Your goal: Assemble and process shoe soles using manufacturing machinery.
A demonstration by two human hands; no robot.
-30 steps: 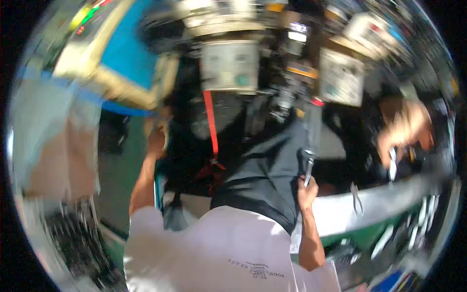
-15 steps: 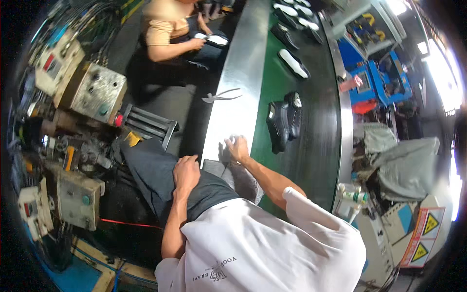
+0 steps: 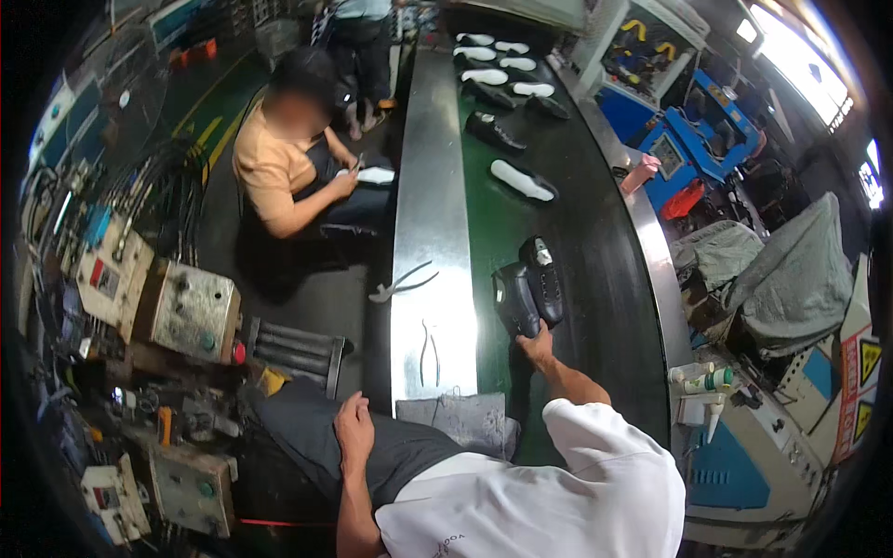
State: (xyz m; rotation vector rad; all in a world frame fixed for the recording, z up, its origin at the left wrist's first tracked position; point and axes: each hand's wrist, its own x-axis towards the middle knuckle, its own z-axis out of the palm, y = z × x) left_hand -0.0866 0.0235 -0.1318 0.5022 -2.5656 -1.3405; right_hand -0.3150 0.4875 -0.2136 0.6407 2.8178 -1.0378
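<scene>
The left hand (image 3: 353, 423) rests loosely open on the dark-trousered lap, beside the steel edge of the worktop (image 3: 433, 279). The right hand (image 3: 537, 346) grips a black leather shoe (image 3: 526, 293) on the green belt (image 3: 493, 242); beyond it, white insoles (image 3: 523, 179) lie well apart

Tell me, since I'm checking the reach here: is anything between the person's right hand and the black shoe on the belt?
Nothing visible is. The right hand is already at the near end of the black shoe on the conveyor belt. The left hand rests on the lap.
</scene>
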